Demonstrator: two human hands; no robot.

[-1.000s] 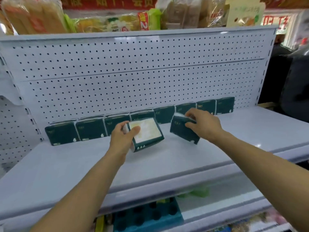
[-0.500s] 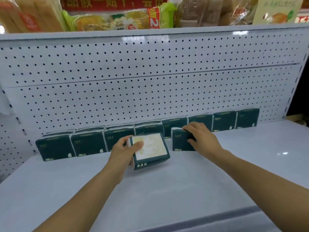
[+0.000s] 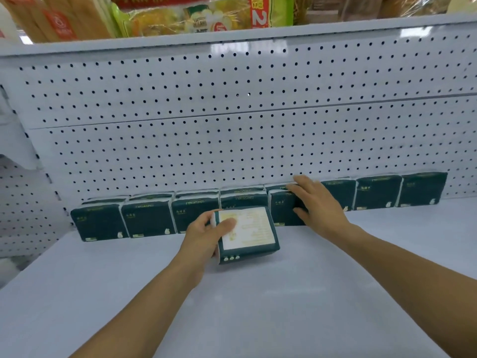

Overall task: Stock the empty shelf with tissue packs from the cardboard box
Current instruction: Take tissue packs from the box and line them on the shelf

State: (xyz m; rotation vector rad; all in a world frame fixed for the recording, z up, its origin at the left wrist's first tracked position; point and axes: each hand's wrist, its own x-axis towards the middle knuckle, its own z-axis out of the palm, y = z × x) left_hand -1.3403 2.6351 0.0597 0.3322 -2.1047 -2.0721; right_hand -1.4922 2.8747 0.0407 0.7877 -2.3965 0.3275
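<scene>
The left hand is gripping a dark green plastic-wrapped tissue pack with a pale printed panel, thumb curled over its top face and fingers under its left end, tilting it just above the white metal shelf. The right hand is pressing nearly straight fingers against an upright dark green tissue pack, which is standing in front of the far row of dark green packs lining the white perforated back panel. Bagged goods are sitting on the upper shelf.
</scene>
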